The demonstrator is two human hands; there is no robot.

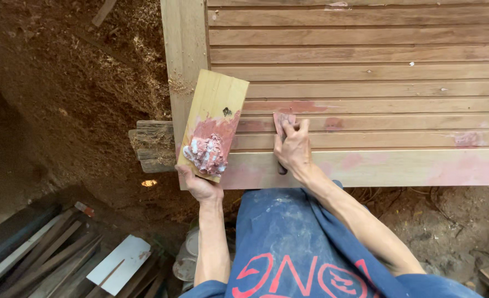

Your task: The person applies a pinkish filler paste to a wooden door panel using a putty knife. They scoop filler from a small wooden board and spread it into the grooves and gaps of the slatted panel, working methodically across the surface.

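Note:
My left hand (pixel 199 186) grips the near end of a small wooden board (pixel 215 105) that carries a lump of pink filler paste (pixel 207 153). My right hand (pixel 293 152) holds a small putty knife (pixel 283 122), its pink-smeared blade pressed against a slat of the slatted wooden door (pixel 365 72). The door lies flat in front of me. Pink filler patches show on its slats and on its near rail (pixel 399 168). The knife's handle is mostly hidden under my palm.
Sawdust-covered ground (pixel 90 83) lies to the left of the door. A rough wooden block (pixel 151 144) sticks out under the door's corner. Loose planks and a white sheet (pixel 117 264) lie at lower left. My blue shirt (pixel 288 243) fills the bottom middle.

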